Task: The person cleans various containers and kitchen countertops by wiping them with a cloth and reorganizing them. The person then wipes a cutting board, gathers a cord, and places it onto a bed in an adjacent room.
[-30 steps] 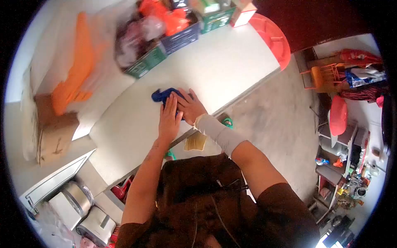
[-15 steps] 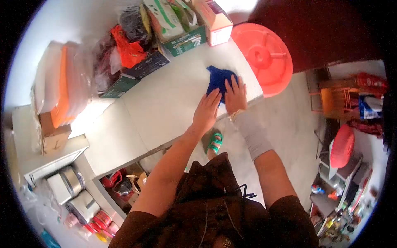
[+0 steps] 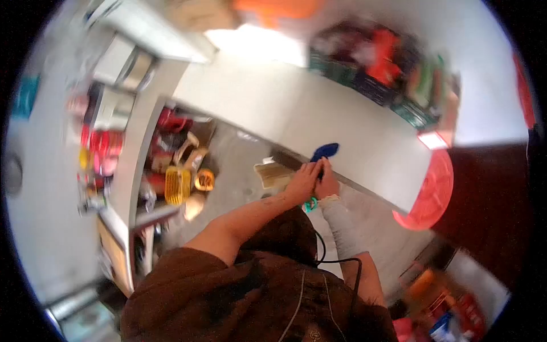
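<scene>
A dark blue cloth (image 3: 326, 151) is bunched at the front edge of the pale countertop (image 3: 268, 97), its far end lying over the top. My left hand (image 3: 303, 183) is closed on the near part of the cloth. Pressed close beside it, my right hand (image 3: 327, 185) also has its fingers curled round the cloth. A light grey sleeve covers my right forearm. Motion blurs the fingers, and the part of the cloth between the hands is mostly hidden.
At the back of the counter stand boxes (image 3: 376, 85) packed with bags. A red round lid (image 3: 430, 194) adjoins the counter's right end. Below on the left are a yellow basket (image 3: 178, 185) and shelves with several goods. An orange item (image 3: 421, 285) is at lower right.
The view has turned and shifted left. My hands were spread flat on the cloth on the counter; now they are drawn together at the front edge, gripping it bunched up.
</scene>
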`<action>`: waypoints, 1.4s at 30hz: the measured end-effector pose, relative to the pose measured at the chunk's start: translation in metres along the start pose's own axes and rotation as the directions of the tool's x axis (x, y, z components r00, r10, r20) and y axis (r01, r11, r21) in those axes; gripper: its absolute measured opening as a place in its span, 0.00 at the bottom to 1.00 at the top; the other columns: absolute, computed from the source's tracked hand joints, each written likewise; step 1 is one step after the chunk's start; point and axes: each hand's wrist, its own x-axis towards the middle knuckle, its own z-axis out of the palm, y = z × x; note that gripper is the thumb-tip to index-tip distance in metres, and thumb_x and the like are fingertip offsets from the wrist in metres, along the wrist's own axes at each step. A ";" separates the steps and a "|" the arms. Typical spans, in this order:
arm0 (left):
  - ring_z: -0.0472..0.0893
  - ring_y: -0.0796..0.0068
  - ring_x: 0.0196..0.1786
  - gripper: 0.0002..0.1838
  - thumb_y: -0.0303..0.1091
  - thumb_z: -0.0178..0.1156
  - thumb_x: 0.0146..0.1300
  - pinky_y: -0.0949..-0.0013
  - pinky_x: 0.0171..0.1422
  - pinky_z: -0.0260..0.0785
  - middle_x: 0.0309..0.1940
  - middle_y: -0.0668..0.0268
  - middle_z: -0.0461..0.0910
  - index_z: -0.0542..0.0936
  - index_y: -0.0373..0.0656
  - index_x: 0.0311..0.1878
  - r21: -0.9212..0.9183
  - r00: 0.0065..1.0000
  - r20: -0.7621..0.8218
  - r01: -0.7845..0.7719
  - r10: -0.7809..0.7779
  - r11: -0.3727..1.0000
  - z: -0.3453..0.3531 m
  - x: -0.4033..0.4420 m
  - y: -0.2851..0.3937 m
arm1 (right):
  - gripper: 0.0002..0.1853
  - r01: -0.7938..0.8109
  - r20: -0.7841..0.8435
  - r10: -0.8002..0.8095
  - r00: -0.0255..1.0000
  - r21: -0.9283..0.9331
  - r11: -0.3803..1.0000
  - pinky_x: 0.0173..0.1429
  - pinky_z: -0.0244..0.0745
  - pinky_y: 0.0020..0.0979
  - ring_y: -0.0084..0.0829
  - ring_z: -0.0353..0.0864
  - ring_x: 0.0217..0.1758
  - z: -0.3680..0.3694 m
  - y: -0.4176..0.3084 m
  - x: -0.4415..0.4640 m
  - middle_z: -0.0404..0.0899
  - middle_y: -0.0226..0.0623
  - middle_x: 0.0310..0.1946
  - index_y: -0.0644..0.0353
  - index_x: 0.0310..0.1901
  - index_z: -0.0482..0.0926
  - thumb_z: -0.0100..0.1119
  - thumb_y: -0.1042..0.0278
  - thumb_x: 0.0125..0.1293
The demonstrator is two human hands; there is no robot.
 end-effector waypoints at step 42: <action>0.79 0.75 0.45 0.28 0.52 0.52 0.71 0.71 0.53 0.72 0.41 0.64 0.82 0.78 0.35 0.57 -0.842 -0.236 -0.023 -0.520 -0.972 0.146 -0.153 -0.694 -0.043 | 0.17 0.347 0.819 -0.242 -0.520 0.462 0.816 0.47 0.71 0.28 0.23 0.75 0.39 0.451 -0.419 -0.375 0.80 0.32 0.34 0.64 0.43 0.80 0.58 0.55 0.66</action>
